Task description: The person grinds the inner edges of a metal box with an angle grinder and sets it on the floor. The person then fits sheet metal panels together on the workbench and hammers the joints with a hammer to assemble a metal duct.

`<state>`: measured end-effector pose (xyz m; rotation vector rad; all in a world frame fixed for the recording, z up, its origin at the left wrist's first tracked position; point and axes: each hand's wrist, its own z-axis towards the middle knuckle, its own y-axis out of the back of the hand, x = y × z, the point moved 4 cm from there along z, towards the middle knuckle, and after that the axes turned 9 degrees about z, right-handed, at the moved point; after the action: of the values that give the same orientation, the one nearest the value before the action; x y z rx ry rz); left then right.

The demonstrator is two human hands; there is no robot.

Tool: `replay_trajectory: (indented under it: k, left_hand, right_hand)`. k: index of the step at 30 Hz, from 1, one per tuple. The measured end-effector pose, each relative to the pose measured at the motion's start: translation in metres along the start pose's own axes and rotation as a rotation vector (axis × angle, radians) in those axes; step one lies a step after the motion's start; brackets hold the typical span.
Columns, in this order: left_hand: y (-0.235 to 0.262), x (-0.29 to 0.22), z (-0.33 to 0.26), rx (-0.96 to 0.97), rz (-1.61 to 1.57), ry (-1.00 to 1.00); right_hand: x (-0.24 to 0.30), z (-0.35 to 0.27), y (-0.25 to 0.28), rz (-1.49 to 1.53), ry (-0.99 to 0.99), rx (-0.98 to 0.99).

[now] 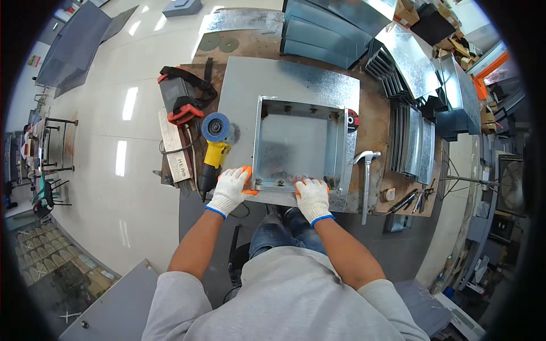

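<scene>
Shallow square galvanized sheet-metal tray (300, 145) seen centred on worn brown workbench (372, 122), resting on flat grey metal sheet (250, 85). Left hand (230, 189), white-gloved with orange palm, fingers curled, clamped on tray's near left corner. Right hand (312, 198) laid on near rim, fingers bent over edge. Yellow angle grinder with blue flap disc (214, 149) lying just left of tray. Steel claw hammer (365, 177) lying to right.
</scene>
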<state>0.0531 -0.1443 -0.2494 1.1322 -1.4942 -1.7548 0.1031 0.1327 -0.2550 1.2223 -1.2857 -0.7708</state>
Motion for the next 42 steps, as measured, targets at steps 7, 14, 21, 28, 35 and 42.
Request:
replay_trajectory:
  k: [7,14,21,28,35,42]
  left_hand:
    - [-0.008,0.010,0.002,0.047,-0.035,-0.045]
    - [-0.015,0.006,-0.018,0.098,-0.262,0.105]
    - [-0.033,0.034,-0.016,-0.088,-1.281,0.689]
    - [0.009,0.005,0.073,0.289,-0.708,0.731]
    - [-0.016,0.014,0.109,0.444,-0.314,0.532]
    - [-0.028,0.022,0.104,0.388,-0.354,0.576]
  right_hand:
    - [0.000,0.006,-0.003,-0.001,-0.012,0.052]
    - [0.000,0.006,0.000,-0.013,-0.037,0.048]
    - [0.002,0.006,-0.001,-0.007,-0.052,0.114]
    - [0.036,0.020,0.027,0.142,-0.015,0.064]
    - [0.091,0.036,-0.003,0.245,-0.014,0.159]
    - [0.088,0.033,0.012,0.255,0.066,0.180]
